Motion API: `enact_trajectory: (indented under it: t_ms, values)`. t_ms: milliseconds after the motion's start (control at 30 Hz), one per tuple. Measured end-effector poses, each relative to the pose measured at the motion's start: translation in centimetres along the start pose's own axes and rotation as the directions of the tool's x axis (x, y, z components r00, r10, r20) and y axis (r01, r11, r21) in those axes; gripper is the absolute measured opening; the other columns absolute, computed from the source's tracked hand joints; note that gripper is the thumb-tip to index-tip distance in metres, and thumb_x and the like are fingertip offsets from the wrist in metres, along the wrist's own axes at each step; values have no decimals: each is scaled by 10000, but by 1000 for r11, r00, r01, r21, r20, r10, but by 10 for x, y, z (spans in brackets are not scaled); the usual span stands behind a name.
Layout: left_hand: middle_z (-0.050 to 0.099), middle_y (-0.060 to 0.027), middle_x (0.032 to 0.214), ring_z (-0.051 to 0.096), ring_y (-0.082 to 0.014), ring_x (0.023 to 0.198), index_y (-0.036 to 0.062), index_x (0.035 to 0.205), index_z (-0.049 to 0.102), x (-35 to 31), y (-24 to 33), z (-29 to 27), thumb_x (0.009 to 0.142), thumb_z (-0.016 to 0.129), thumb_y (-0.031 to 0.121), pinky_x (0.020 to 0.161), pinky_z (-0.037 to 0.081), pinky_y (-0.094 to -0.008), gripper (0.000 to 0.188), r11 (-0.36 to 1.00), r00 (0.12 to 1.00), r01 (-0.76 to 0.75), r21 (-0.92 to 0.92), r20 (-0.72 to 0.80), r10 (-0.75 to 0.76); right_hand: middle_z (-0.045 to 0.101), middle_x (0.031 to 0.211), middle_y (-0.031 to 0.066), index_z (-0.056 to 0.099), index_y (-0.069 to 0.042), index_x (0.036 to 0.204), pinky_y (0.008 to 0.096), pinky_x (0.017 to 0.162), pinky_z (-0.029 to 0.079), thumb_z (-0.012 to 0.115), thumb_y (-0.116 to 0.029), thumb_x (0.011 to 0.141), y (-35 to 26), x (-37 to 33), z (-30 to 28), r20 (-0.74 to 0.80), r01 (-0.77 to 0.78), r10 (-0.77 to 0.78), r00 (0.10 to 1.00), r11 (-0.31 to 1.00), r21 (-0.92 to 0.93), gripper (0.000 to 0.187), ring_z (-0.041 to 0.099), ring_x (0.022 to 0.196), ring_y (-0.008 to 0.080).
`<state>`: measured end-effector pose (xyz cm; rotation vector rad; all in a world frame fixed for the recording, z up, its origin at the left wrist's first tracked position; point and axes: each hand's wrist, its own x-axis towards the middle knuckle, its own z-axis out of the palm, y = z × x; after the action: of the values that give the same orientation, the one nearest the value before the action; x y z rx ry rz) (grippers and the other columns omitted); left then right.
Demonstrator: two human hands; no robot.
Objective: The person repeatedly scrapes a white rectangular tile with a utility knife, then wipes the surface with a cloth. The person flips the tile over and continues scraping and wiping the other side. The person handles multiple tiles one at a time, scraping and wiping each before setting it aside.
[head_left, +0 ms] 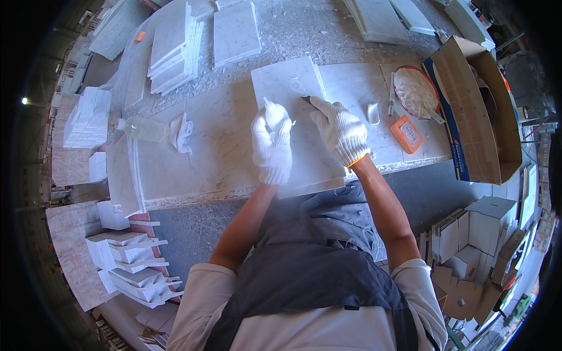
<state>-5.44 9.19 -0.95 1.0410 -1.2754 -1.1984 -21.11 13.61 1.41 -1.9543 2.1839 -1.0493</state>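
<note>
Both my hands wear white knit gloves. My left hand [271, 153] is closed around a small white squeeze bottle [275, 114] with a pointed tip. In my right hand [344, 131] is a thin dark blade-like tool [307, 100], gripped between thumb and fingers; its handle is hidden by the glove. Beneath both hands lies a pale grey-veined marble tile [269, 81]. A small looped mark [297, 85] shows on the tile's far part, just beyond the dark tool's tip.
Right of my hands are an orange-framed block [407, 134], a red-rimmed bowl of white paste [415, 90] and a cardboard box [486, 117]. A clear bottle [141, 128] and a crumpled white cloth [182, 133] lie left. Tile stacks [175, 52] stand at the back.
</note>
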Motion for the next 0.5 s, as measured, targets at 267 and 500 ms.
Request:
enact_trajectory:
  t_ms: [267,500]
  values:
    - [526,-112,1344,582,-167,1173,14,1448,460,-1,8,3,964,675,14,957,585,-342,529,999,999,37,-26,-31,-38,686,891,188,702,-184,1307,450,641,556,635,-287,981,-6,-9,-16,251,-87,113,961,990,-114,349,688,719,364]
    - [550,-99,1301,591,-152,1133,7,1448,458,-3,10,3,969,674,18,941,578,-335,525,999,999,26,33,-38,-25,673,849,176,711,-160,1284,438,605,541,637,-265,982,-2,-1,-18,95,16,-13,995,999,-29,329,679,689,355]
